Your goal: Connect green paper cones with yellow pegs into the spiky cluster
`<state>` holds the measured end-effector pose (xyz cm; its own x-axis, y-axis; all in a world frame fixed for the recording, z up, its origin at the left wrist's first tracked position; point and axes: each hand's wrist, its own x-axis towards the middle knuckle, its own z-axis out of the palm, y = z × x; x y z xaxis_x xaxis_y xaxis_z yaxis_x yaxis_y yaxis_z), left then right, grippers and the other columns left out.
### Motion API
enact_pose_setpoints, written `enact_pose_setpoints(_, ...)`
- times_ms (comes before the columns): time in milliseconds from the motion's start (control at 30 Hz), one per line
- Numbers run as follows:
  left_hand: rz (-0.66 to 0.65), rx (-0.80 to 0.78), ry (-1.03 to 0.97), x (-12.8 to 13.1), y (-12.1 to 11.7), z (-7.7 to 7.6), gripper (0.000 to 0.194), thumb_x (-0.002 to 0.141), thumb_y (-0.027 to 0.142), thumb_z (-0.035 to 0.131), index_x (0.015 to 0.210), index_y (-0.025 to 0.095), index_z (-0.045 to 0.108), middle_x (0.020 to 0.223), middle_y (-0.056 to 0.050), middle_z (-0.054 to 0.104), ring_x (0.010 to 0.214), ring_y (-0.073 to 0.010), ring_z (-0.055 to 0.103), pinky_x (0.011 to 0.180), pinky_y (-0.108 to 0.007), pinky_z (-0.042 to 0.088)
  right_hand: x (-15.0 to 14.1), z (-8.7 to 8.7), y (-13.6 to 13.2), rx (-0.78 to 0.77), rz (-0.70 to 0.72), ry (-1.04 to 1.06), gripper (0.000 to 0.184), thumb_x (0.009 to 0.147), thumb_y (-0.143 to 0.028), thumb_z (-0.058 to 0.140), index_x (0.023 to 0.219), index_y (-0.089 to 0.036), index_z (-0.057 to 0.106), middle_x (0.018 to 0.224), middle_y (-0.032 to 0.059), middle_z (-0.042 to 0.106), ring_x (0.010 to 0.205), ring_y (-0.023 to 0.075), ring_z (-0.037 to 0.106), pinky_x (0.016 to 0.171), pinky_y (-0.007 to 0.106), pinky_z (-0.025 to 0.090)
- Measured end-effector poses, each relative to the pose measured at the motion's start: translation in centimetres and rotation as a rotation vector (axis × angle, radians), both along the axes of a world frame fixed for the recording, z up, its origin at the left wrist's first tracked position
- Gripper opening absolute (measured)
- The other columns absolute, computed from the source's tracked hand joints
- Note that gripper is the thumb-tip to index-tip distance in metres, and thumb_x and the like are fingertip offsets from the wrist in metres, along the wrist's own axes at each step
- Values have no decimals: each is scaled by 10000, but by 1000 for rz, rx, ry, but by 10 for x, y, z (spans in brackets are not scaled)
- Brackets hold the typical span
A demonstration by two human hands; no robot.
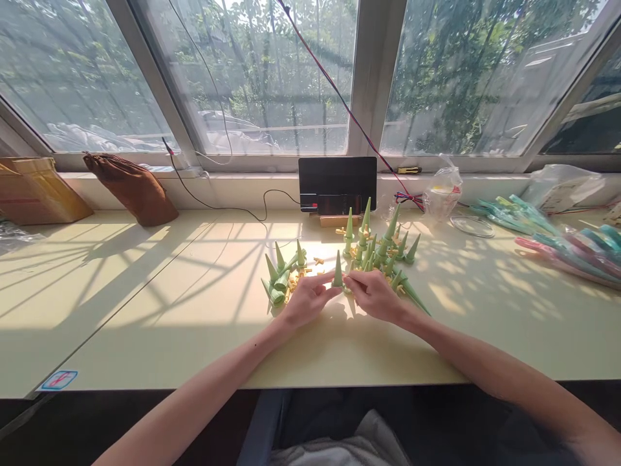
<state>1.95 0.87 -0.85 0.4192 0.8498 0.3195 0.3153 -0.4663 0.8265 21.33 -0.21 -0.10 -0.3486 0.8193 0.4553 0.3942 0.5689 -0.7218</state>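
Observation:
Between my two hands a small green cone [338, 270] stands point up. My left hand [309, 299] pinches it near its base with thumb and finger. Closed fingertips of my right hand [372, 292] meet the cone's right side; what they hold is too small to make out. Beyond the right hand stands a cluster of green cones [391, 226], some upright and some lying down, with small yellow pegs among them. More green cones [274, 294] lie left of my left hand, beside loose yellow pegs [292, 282].
A tablet [338, 184] leans at the window sill behind the cones. A brown drawstring bag [133, 191] and a cardboard box [41, 191] stand at the back left. Plastic-wrapped teal and pink items [572, 255] lie on the right. The table's front edge [412, 384] is near me.

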Motion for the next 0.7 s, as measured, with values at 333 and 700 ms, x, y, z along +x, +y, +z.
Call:
enact_pose_setpoints(333, 15, 311, 13, 4, -2, 3, 289, 931, 293, 586, 1183, 202, 695, 790, -16, 629, 547, -81, 313, 509, -211, 315, -1, 8, -1, -757, 217, 492, 361, 895, -445, 594, 666, -180, 507, 452, -112, 228, 318, 51, 288, 280, 165, 157)
enact_pose_setpoints(700, 26, 104, 73, 1, -2, 1, 287, 894, 309, 605, 1114, 163, 717, 542, 74, 230, 509, -75, 176, 470, -216, 169, -2, 5, -4, -436, 110, 250, 400, 965, -435, 454, 638, -206, 427, 423, -87, 300, 315, 84, 359, 340, 219, 247)
